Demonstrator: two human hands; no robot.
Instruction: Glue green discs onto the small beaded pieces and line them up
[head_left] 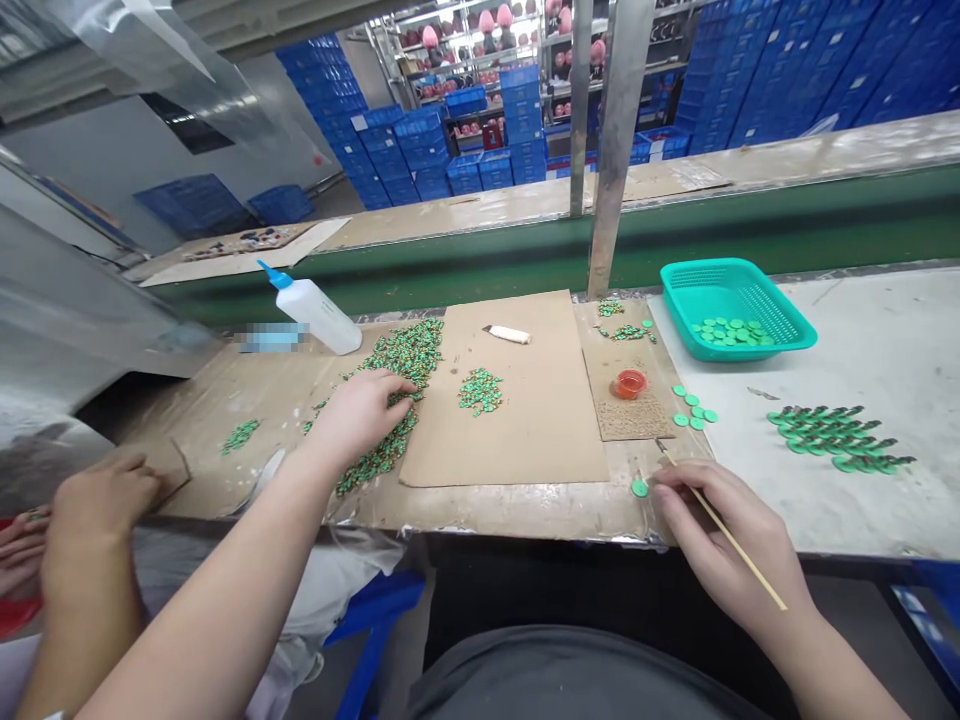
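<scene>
My left hand (pixel 364 415) reaches over a heap of small green and gold pieces (pixel 409 350). Its thumb and index finger are stretched out and slightly apart at the heap's right edge, and nothing shows between them. Between the fingers of my right hand (pixel 724 525) is a thin wooden stick (pixel 739 545), its dark tip pointing at the corrugated cardboard piece (pixel 634 420). Just left of those fingers lies a green disc (pixel 640 488). A small red cup (pixel 628 384) stands on the cardboard. A smaller cluster of green pieces (pixel 480 391) rests on the cardboard sheet (pixel 525 440).
A white-handled tool (pixel 508 334) lies on the sheet. At right are a green basket (pixel 739 352) with discs, loose discs (pixel 696 412) and rows of assembled pieces (pixel 832 438). A white bottle (pixel 319 315) stands left. Another person's hand (pixel 105 495) is at far left.
</scene>
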